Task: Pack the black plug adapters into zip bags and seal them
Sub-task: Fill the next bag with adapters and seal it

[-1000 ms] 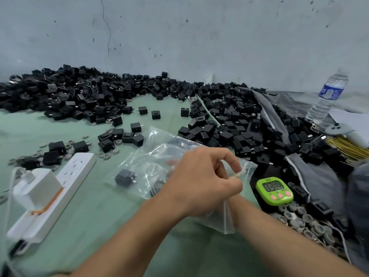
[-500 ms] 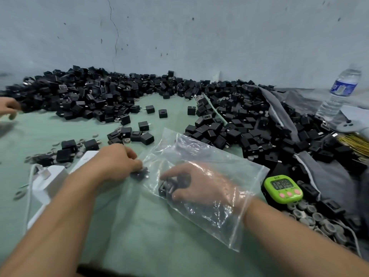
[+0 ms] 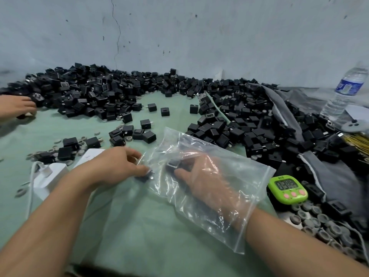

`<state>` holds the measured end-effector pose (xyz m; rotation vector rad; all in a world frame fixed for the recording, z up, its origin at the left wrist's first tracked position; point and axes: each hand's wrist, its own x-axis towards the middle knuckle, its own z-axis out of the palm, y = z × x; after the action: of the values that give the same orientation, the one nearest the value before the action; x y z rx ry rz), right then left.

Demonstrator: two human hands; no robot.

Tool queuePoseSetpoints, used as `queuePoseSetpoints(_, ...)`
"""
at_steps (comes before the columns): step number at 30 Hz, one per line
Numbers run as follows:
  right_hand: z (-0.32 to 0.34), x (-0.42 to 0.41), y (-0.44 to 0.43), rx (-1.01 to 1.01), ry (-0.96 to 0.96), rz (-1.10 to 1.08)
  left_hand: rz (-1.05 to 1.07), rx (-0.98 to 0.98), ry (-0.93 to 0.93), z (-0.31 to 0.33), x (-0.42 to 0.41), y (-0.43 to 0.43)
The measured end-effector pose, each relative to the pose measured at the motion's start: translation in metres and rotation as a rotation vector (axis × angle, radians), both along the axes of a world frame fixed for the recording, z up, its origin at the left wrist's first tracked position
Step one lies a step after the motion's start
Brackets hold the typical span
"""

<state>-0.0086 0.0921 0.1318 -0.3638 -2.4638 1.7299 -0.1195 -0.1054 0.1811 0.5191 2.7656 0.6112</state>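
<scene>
Green cloth worktop (image 3: 139,226) against a cracked grey-blue wall (image 3: 199,37). Right hand (image 3: 201,180) is inside the clear zip bag (image 3: 239,192), fingers curled round a black adapter (image 3: 175,163) in the bag. Left hand (image 3: 115,166) just left of it, fingertips pinching the bag's edge, with another small black adapter (image 3: 142,177) under them, touching. Bag lies flat on the cloth, mouth toward the right wrist, not sealed. Behind the left hand: white power strip (image 3: 87,156) with white charger (image 3: 50,176), loose adapters and grey rings. Beyond both hands, big heap of black plug adapters (image 3: 95,92) curving along the wall and down the right. Right of the right hand: green timer (image 3: 287,189), grey rings, grey cloth, water bottle (image 3: 343,92) far right. Another person's hand (image 3: 18,106) at far left, touching the heap.
</scene>
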Motion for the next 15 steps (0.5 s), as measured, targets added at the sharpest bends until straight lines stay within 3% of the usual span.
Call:
queuePoseSetpoints(3,0.001,-0.004,-0.003,-0.109,-0.09,-0.098,-0.011,0.028,-0.01,-0.001,0.002,0.004)
queuePoseSetpoints(9,0.0,-0.01,-0.004,0.084,-0.049,0.066,-0.003,0.044,-0.048,0.001,0.003,0.01)
queuePoseSetpoints(12,-0.001,-0.012,-0.008,-0.142,0.006,0.149,0.018,0.097,-0.085,0.002,0.004,0.01)
queuePoseSetpoints(15,-0.002,-0.009,-0.016,-0.165,0.047,0.274,0.017,0.147,-0.131,0.004,0.003,0.006)
